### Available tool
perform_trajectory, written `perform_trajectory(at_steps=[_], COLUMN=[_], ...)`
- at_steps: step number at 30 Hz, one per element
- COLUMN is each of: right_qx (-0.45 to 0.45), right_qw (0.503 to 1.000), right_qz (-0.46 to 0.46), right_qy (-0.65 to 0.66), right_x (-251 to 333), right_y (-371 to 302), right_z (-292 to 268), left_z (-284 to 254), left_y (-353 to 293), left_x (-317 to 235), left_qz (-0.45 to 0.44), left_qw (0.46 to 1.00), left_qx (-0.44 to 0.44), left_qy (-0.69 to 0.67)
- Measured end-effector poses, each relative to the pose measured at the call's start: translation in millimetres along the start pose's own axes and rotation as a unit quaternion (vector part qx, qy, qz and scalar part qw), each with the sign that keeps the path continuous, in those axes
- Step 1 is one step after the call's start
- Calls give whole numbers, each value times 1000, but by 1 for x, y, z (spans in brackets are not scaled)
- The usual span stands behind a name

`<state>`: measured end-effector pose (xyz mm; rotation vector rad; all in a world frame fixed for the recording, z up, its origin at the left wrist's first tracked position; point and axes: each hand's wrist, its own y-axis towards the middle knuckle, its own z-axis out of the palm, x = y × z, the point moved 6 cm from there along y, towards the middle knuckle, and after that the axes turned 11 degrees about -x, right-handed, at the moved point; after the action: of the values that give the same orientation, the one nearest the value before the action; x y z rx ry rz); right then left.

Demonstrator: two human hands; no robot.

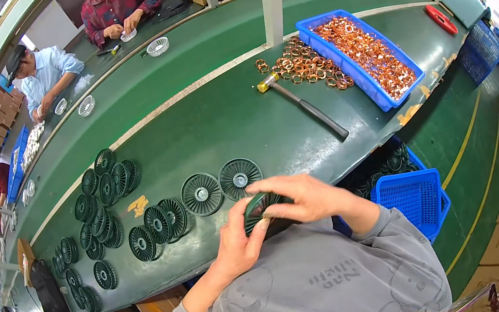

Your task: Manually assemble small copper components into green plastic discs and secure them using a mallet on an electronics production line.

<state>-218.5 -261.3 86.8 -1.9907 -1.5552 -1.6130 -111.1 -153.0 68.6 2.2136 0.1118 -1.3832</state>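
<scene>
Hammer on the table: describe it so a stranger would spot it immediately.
On the green worktable, find the blue tray of coppery pieces. Left of it, beside the loose rings, lies the hammer; its yellow-ended head and long dark handle stand out from those round neighbours.

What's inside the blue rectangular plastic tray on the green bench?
Heaped shiny copper-coloured metal rings. They cover the floor of the tray, so anything underneath is hidden.

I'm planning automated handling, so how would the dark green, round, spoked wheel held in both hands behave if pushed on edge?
With its round rim, the wheel would probably roll. Its open spokes suggest it's light for its size; the rim, not visibly bent in the grip, hints at stiffness.
</scene>
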Motion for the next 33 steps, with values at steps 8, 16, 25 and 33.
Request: perform_trajectory(at_steps=[8,16,25,33], right_qx=[-234,-195,-267,-283], right_qw=[869,758,761,759], right_qz=[184,281,186,174], right_qy=[-396,-556,-561,-560], right_x=[-118,-180,-203,-200], right_y=[28,26,26,25], right_z=[-131,-158,-179,-176], left_z=[40,71,-88,-248], left_y=[26,33,52,51], left_x=[-10,32,40,141], left_qz=[166,192,140,3], left_qw=[970,923,911,775], left_qx=[28,84,-145,-231], left_qy=[177,323,361,589])
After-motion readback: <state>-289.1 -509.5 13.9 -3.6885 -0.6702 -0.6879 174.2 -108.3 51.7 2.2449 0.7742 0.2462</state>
